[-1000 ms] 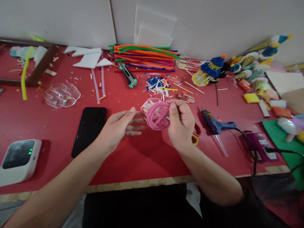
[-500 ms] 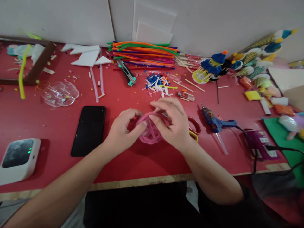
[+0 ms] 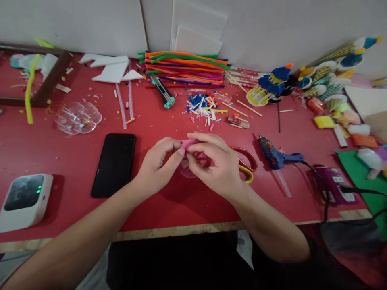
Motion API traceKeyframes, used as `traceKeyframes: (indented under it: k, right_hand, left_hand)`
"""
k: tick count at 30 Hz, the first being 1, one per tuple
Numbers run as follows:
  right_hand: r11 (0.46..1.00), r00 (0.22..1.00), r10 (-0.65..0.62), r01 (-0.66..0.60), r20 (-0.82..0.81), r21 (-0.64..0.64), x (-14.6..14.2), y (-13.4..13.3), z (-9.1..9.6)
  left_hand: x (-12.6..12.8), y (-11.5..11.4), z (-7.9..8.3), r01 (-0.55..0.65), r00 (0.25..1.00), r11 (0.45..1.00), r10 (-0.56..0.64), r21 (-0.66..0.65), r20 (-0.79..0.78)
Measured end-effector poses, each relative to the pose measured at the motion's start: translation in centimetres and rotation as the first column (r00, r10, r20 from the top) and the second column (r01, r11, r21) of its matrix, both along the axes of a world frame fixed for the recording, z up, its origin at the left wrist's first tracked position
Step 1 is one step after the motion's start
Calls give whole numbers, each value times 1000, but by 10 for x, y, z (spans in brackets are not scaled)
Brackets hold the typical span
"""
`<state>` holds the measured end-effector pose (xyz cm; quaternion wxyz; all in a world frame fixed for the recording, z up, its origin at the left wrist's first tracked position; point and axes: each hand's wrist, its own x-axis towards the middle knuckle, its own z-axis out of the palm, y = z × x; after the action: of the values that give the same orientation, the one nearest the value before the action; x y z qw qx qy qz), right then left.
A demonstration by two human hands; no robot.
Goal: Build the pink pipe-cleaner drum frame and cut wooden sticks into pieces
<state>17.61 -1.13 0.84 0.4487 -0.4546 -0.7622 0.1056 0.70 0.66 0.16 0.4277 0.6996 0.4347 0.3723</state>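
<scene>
Both of my hands meet over the middle of the red table [image 3: 75,161]. My left hand [image 3: 157,165] pinches the upper edge of a pink pipe-cleaner cage [image 3: 189,144] between thumb and fingers. My right hand [image 3: 216,163] curls over the same pink piece from the right and hides most of it. The cage sits low, close to the tabletop; only a pink strip at the top and a little below the fingers shows.
Red-and-yellow scissors [image 3: 249,165] lie just right of my hands, a blue glue gun [image 3: 273,155] with a black cord beyond. A black phone [image 3: 114,163] lies left, a white device [image 3: 22,201] at the near left edge. Pipe cleaners [image 3: 184,66], a cutter [image 3: 163,94], cut scraps [image 3: 202,106] and finished toys [image 3: 329,76] are at the back.
The pink cage, held up by my right hand a second ago, has come down towards the table. My left hand has closed on it and both hands now cover it.
</scene>
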Motion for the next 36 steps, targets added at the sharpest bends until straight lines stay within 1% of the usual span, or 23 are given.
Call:
traceKeyframes:
  k: [2, 3, 9, 13, 16, 20, 26, 30, 32, 34, 36]
  right_hand:
    - [999, 999, -12, 11, 37, 36, 0, 1, -1]
    - [998, 999, -21, 18, 48, 56, 0, 1, -2]
    - [993, 998, -44, 38, 54, 115, -2, 1, -5]
    - [990, 997, -32, 23, 64, 137, -3, 0, -6]
    - [990, 997, -35, 26, 68, 135, -3, 0, -6]
    - [993, 999, -43, 40, 27, 110, -4, 0, -8]
    - [993, 1000, -24, 22, 18, 120, -6, 1, -9]
    - [991, 998, 49, -52, 26, 122, 0, 4, -2]
    - [989, 998, 54, -58, 33, 136, 6, 6, 1]
    - [990, 1000, 1, -3, 10, 138, 12, 9, 3]
    - [994, 998, -48, 51, -38, 93, 14, 11, 2]
  left_hand:
    - [-1, -1, 0, 0, 996, 996, 8, 90, -87]
    - [-2, -1, 0, 2, 993, 993, 12, 115, -121]
    - [-1, -5, 3, 35, 973, 978, 14, 207, -231]
    - [0, -7, 4, 18, 961, 967, 53, 252, -271]
    - [1, -7, 4, -3, 957, 966, 78, 259, -279]
    - [4, -8, 4, -27, 962, 962, 99, 271, -256]
    - [4, -7, 4, -27, 976, 966, 82, 256, -204]
    - [3, -7, 6, -4, 985, 971, 45, 240, -167]
    - [1, -7, 6, -37, 989, 972, 69, 233, -131]
    - [-2, -5, 5, -132, 983, 967, 155, 219, -94]
    - [-5, -2, 5, -244, 964, 954, 257, 173, -60]
